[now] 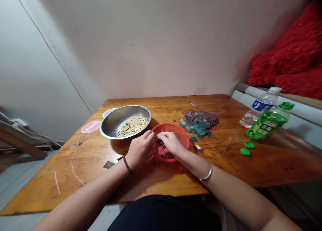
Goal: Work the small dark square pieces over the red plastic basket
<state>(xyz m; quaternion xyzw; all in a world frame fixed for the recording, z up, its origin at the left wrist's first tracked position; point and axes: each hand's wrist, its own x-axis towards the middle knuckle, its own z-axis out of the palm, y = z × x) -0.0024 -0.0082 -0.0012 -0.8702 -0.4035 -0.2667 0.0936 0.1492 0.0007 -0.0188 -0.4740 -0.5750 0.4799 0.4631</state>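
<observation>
My left hand and my right hand meet above a red plastic mesh basket, their fingertips closed around a small dark piece. Its exact shape is hidden by my fingers. A few more dark pieces lie inside the basket. To the left of my left hand stands a steel bowl holding a mix of pale and dark beans. Beyond the basket, past my right hand, lies a loose pile of small teal and mauve squares.
All of this rests on a worn wooden table. At the right stand a clear water bottle, a green drink bottle and green caps. A pink disc and pale string lie at the left.
</observation>
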